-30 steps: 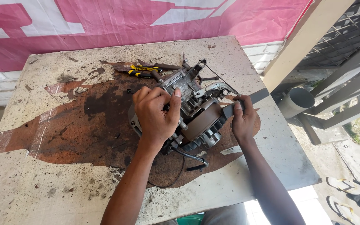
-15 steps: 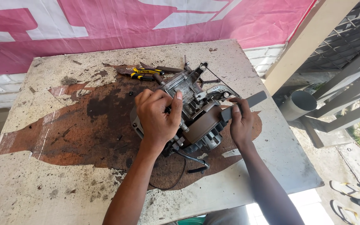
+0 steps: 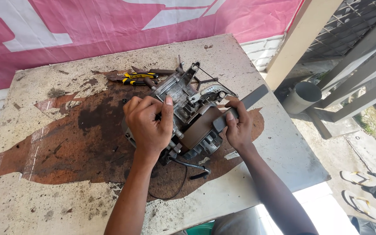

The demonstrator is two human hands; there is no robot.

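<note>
**Both hands on engine block, flat bar now gripped at 3 o'clock**

Engine block [image 3: 183,115] sits mid-table on a dark oil-stained patch. Left hand [image 3: 149,124] clenched over the block's 9 o'clock side, fingers curled on the casing, same spot as half a second ago. Right hand [image 3: 239,126] grasping a grey flat bar [image 3: 240,109] angled toward 2 o'clock; versus a second ago the bar reads slightly higher and the hand closer in against the round rotor housing [image 3: 201,130], so the work looks like prying or levering at that side, block braced by the left. Yellow-handled pliers [image 3: 138,77] lie at 11 o'clock, apart from the block. Loose black cable [image 3: 183,167] trails at 6 o'clock. Table [image 3: 66,209] edge is near at 3 o'clock, little room beyond the right hand; wide open room at 9 o'clock and 7 o'clock. Pink banner [image 3: 66,26] at 12 o'clock
</note>
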